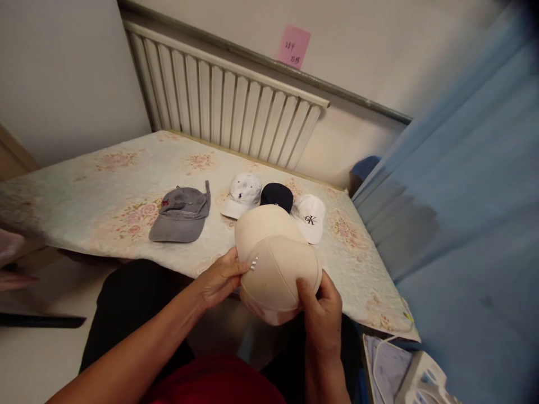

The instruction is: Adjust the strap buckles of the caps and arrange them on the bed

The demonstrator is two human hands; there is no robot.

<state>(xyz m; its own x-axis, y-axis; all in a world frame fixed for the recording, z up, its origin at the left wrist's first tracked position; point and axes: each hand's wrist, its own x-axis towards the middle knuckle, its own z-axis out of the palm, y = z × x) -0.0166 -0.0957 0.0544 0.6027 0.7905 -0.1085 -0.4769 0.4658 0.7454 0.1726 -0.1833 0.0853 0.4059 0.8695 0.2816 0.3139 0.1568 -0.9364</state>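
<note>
A cream baseball cap (280,269) is held up over the near edge of the table, its brim pointing away from me. My left hand (223,278) pinches its left side, thumb beside a small silvery emblem. On the right side of the crown, my right hand (322,306) grips the cap with the thumb on top. Behind it lie a white cap with a small dark logo (244,191), a black cap (277,194) partly hidden by the cream one, and a white cap with black letters (314,216). Farther left rests a grey cap (181,213) with its strap sticking up.
A flowered cloth (122,185) covers the table. Along the wall runs a white radiator (227,104), with a pink note (295,46) above. A blue curtain (455,213) hangs at right, near a white device with a cable (425,379). Another person's hand (17,279) shows at far left.
</note>
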